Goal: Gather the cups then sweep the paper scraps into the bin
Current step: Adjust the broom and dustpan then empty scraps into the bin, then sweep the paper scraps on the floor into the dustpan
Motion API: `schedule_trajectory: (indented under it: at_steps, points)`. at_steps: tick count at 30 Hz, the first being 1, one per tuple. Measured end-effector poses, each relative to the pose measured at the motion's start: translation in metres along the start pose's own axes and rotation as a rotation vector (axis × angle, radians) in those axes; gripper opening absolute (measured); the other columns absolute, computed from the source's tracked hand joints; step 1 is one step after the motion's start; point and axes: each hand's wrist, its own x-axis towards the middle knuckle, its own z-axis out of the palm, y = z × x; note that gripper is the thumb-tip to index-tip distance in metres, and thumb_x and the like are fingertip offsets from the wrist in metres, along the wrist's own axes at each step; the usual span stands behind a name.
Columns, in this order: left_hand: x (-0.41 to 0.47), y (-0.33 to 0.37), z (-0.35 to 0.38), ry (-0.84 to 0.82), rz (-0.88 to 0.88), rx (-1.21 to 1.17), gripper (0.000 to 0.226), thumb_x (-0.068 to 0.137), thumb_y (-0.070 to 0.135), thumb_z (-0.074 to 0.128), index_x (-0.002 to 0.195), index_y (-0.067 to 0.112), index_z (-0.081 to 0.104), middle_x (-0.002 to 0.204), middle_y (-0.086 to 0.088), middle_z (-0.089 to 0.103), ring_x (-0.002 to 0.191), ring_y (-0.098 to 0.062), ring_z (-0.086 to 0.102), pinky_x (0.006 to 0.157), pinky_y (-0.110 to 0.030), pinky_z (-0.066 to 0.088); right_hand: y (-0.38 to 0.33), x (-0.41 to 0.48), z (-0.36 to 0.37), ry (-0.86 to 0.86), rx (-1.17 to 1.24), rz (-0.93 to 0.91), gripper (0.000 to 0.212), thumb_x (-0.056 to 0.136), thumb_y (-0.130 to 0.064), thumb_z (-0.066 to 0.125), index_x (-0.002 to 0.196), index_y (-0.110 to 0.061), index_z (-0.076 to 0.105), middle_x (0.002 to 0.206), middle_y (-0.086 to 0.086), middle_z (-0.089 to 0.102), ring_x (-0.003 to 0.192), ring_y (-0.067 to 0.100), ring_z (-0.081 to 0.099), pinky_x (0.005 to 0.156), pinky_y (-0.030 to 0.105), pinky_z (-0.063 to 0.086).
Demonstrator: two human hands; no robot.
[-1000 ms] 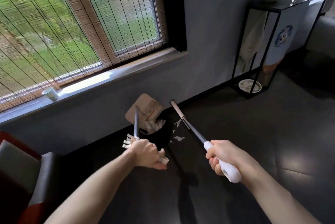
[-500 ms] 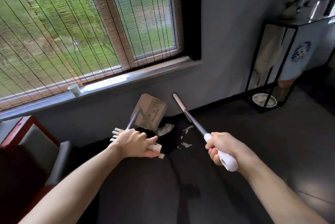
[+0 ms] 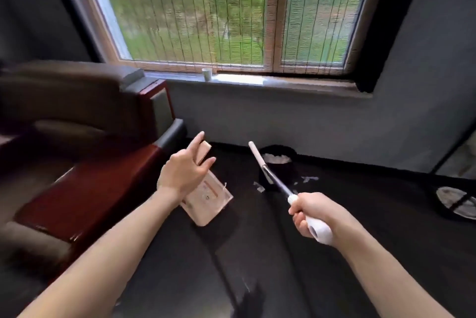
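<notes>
While the right hand (image 3: pixel 307 213) is clamping its grip on the stiff broom handle (image 3: pixel 278 181), the left hand (image 3: pixel 183 173) is hovering, grip apart, above the dustpan (image 3: pixel 210 201) on the floor (image 3: pixel 257 253). Paper scraps (image 3: pixel 258 186) are lying beside the bin (image 3: pixel 284 173). They are looking light and flimsy, probably calling for gentle strokes, and the dustpan's handle end is probably the place to hold.

Left of the bin (image 3: pixel 283 172), the left hand (image 3: pixel 184 173) covers the dustpan's (image 3: pixel 208 201) top; nearer than the bin, the right hand (image 3: pixel 311 214) hides part of the broom handle (image 3: pixel 278 181). Right of the bin a plate (image 3: pixel 453 199) is cropped; far left, the sofa (image 3: pixel 64 116) is blurred
</notes>
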Motion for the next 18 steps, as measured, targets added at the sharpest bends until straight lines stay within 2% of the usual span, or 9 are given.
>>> schedule_trajectory:
  at_steps: [3,6,10,14,18]
  points:
    - [-0.06,-0.049,-0.023,0.0,-0.119,0.023,0.061,0.092,0.033,0.054,0.143,0.047,0.023,0.11,-0.005,0.067,0.1,-0.031,0.063,0.083,-0.043,0.05,0.023,-0.015,0.034,-0.105,-0.111,0.045,0.023,0.087,0.008,0.037,0.079,-0.011,0.046,0.048,0.0,0.036,0.027,0.004,0.035,0.031,0.011,0.029]
    - [-0.13,-0.104,-0.044,0.01,-0.336,0.021,0.057,0.094,0.033,0.05,0.142,0.049,0.024,0.118,-0.001,0.066,0.105,-0.029,0.062,0.087,-0.041,0.048,0.057,-0.026,0.075,-0.198,-0.25,0.093,0.026,0.087,0.009,0.037,0.072,-0.013,0.041,0.045,0.0,0.034,0.026,0.006,0.034,0.031,0.01,0.028]
    - [-0.229,-0.164,-0.073,0.001,-0.528,0.076,0.054,0.096,0.032,0.047,0.144,0.043,0.024,0.121,-0.002,0.064,0.107,-0.031,0.059,0.088,-0.041,0.045,0.106,-0.037,0.134,-0.331,-0.481,0.124,0.029,0.084,0.009,0.039,0.063,-0.011,0.039,0.043,0.0,0.035,0.028,0.009,0.033,0.031,0.013,0.026]
    - [-0.312,-0.216,-0.114,0.022,-0.74,0.046,0.053,0.098,0.034,0.042,0.145,0.045,0.019,0.128,0.001,0.06,0.112,-0.028,0.056,0.091,-0.041,0.044,0.148,-0.056,0.208,-0.435,-0.65,0.177,0.023,0.083,0.01,0.041,0.066,-0.006,0.045,0.046,0.002,0.038,0.031,0.009,0.033,0.035,0.012,0.026]
    - [-0.39,-0.263,-0.163,0.116,-0.887,0.077,0.055,0.098,0.033,0.044,0.146,0.046,0.018,0.125,0.0,0.061,0.106,-0.027,0.058,0.078,-0.033,0.042,0.194,-0.074,0.289,-0.534,-0.758,0.242,0.024,0.082,0.011,0.037,0.068,-0.005,0.046,0.053,0.004,0.038,0.032,0.008,0.033,0.035,0.012,0.026]
